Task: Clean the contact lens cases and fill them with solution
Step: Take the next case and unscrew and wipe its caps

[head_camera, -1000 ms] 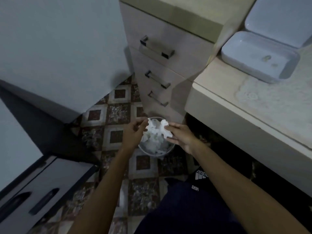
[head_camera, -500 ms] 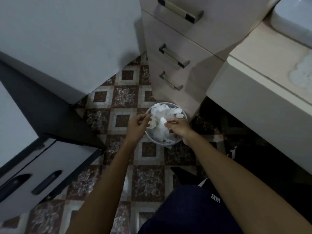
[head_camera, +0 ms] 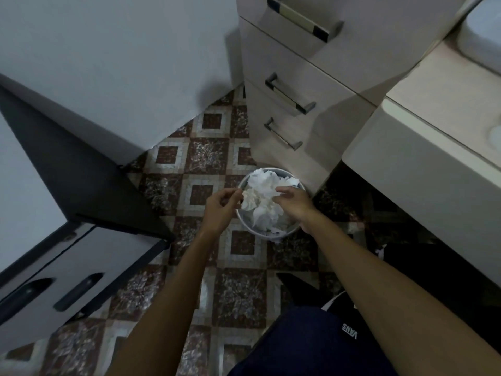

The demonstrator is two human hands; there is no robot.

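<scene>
At the bottom of the frame, dark shorts [head_camera: 311,346] sit between two bare forearms reaching up to mid-frame. The left hand [head_camera: 221,208] hovers at the bin's left rim, fingers loosely curled, holding nothing that I can make out. The right hand [head_camera: 294,203] lies over the tissues [head_camera: 264,194], fingers relaxed and spread. One round bin [head_camera: 245,223], heaped with white crumpled tissues, stands on the patterned tile floor [head_camera: 206,156]. Beyond it, upper right, a drawer unit [head_camera: 320,85] shows three handles. No lens case is visible.

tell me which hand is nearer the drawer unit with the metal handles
Right. The right hand hovers over the bin's side beside the drawer unit; the left hand is at the bin's far rim.
</scene>
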